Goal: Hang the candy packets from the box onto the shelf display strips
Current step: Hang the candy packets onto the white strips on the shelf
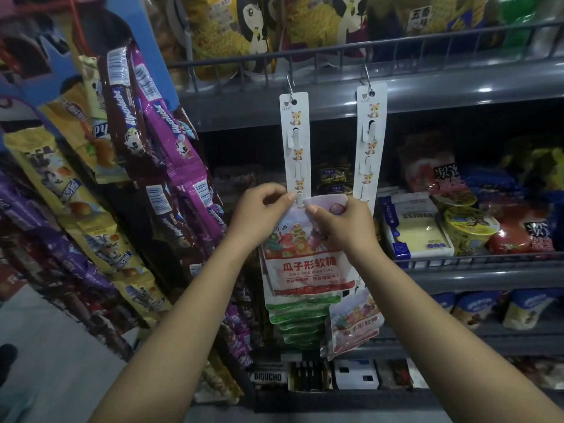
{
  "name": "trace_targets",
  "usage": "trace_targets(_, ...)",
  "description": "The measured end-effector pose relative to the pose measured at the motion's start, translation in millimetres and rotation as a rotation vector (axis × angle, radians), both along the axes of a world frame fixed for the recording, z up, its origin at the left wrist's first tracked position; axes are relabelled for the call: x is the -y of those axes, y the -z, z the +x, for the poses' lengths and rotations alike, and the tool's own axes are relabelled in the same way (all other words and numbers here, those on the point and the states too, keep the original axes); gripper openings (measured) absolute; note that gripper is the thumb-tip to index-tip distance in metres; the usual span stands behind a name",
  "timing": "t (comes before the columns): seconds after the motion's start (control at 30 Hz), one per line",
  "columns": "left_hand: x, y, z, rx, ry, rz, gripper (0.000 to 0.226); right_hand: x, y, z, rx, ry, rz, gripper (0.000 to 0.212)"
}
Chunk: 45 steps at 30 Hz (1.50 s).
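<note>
Two white display strips hang from hooks on the grey shelf rail: the left strip (295,141) and the right strip (370,138). A candy packet (308,264) with a red-and-white label is held up against the lower end of the left strip. My left hand (261,215) pinches the packet's top left corner beside the strip's tab. My right hand (341,224) grips the packet's top right part. Below it several green-edged packets (297,319) hang on the left strip. One more candy packet (354,325) hangs low by the right strip. The box is out of view.
Long purple and brown candy bags (158,141) hang on a rack at the left. Grey wire shelves (476,264) at the right hold boxed and bagged snacks. Snack bags (305,22) fill the top shelf. A grey floor (45,361) shows at lower left.
</note>
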<state>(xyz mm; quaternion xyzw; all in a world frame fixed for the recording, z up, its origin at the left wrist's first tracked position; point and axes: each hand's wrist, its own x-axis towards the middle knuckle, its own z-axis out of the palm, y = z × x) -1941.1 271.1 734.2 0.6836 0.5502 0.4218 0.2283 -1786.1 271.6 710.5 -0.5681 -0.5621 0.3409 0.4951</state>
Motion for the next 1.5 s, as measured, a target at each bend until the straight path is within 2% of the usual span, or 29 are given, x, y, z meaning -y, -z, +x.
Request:
trace_targets(0.07,1.6,12.4,-0.5,0.077,-0.081,-0.001,0.003,-0.3,4.5,-0.6,0.020,0.013,0.031,0.019)
trace_targets(0.2,8.3,33.6,4.9,0.254,-0.241,0.001,0.023,3.4,11.5,-1.3,0.137,0.020,0.104,0.038)
trace_targets(0.33,15.4,49.3,10.8,0.374,-0.309,-0.026,0.030,7.4,19.1,0.2,0.220,-0.013,0.109,0.053)
trace_targets(0.53,26.6,56.6,19.7,0.423,-0.336,-0.063,0.043,18.4,33.4,-3.3,0.164,-0.007,0.157,0.085)
trace_targets(0.7,48.8,66.5,29.6,0.424,-0.370,-0.122,0.068,41.5,51.6,-5.1,0.288,-0.028,0.211,0.094)
trace_targets(0.87,90.7,85.1,41.5,0.440,-0.385,-0.229,0.069,70.2,71.9,6.2,0.324,-0.119,0.156,0.090)
trace_targets(1.13,168.7,143.2,49.5,0.512,-0.490,-0.379,0.053,124.4,115.0,17.1,0.310,-0.235,-0.002,0.067)
trace_targets(1.4,246.2,189.8,16.9,0.628,-0.488,-0.553,0.022,202.1,166.5,-18.3,0.301,-0.340,-0.286,0.052)
trace_targets(1.5,267.7,209.4,-9.8,0.605,-0.479,-0.629,0.023,225.5,186.4,-46.2,0.291,-0.342,-0.345,0.047)
